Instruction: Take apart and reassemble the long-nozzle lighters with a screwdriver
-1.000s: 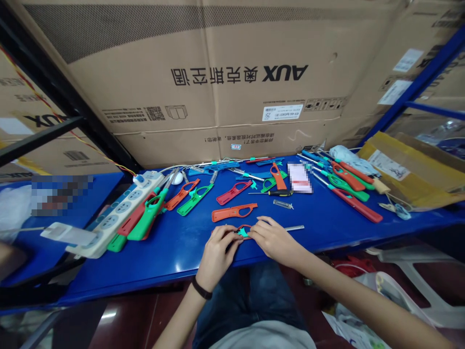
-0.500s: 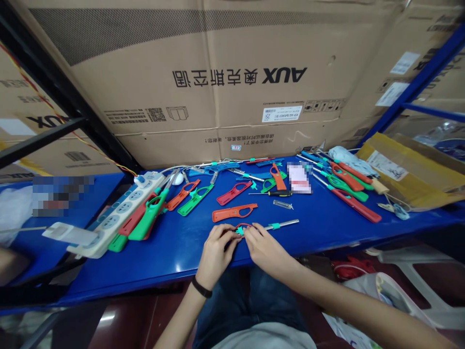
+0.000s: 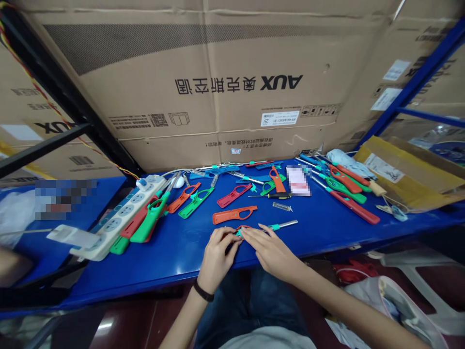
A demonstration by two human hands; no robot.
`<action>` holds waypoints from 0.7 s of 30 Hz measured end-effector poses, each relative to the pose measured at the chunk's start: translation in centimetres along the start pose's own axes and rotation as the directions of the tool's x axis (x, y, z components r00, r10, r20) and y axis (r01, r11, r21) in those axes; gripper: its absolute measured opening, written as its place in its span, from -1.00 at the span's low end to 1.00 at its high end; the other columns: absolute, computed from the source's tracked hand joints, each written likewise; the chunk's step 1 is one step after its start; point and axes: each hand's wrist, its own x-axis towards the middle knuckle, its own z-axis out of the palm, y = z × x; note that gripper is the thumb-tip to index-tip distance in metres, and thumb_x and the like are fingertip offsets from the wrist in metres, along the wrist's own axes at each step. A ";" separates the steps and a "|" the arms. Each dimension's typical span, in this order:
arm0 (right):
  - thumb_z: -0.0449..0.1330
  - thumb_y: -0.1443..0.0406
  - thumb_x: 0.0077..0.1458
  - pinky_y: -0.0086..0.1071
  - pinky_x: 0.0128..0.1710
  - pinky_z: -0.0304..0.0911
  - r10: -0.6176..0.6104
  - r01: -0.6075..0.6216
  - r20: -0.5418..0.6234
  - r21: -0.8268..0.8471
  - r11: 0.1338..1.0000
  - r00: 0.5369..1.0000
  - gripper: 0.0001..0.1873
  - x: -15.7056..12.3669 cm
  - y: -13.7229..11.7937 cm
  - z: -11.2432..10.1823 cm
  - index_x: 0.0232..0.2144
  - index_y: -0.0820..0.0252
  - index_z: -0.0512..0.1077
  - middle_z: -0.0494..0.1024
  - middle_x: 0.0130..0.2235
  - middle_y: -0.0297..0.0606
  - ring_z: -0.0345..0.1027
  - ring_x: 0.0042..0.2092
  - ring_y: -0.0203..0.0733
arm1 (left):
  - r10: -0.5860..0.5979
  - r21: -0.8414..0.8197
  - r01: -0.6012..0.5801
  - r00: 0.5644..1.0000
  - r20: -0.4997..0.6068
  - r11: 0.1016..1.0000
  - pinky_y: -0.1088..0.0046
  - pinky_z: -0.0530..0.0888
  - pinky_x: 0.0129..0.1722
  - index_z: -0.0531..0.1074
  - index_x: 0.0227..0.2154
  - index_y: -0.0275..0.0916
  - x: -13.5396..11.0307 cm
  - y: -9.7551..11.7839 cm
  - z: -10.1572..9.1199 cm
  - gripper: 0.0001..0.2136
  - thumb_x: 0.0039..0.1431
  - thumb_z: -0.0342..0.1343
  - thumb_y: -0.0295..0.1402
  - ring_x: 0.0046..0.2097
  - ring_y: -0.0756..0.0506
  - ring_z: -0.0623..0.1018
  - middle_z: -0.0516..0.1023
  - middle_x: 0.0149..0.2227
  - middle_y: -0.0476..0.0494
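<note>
A partly assembled long-nosed gas lighter (image 3: 289,224) lies at the near edge of the blue table, its metal tube pointing right. It has a red handle shell and a teal part at the trigger. With curled fingers, my left hand (image 3: 218,248) grips the handle end. My right hand (image 3: 271,248) is closed on the middle, fingertips pressed at the teal part and covering much of the handle. Just beyond my hands lies an orange handle shell (image 3: 229,215). Past it are a red shell (image 3: 232,195) and a small clear fuel tank (image 3: 282,207).
A white power strip (image 3: 125,212) with red and green lighters against it stands at left. A screwdriver (image 3: 278,196) lies mid-table. More lighters (image 3: 358,206) and a yellow-brown carton (image 3: 410,169) are at right. A large cardboard box (image 3: 232,43) walls off the back.
My right hand has shifted slightly, its fingers now flatter and reaching further left over the teal part. My left hand still grips the handle. The view has tilted a little.
</note>
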 end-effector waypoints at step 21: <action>-0.15 0.57 0.10 0.12 0.29 -0.29 -0.007 0.003 -0.107 -0.031 1.000 0.994 -0.29 -0.6 -0.1 1.4 0.30 0.26 -0.09 0.04 0.31 -0.23 -0.20 0.34 -0.11 | -0.065 -0.054 0.068 0.997 0.051 0.996 0.33 0.48 -0.15 0.43 -0.34 -0.20 0.1 -0.1 -0.3 -0.97 0.16 0.10 -0.43 -0.14 -0.12 0.50 0.49 -0.23 -0.13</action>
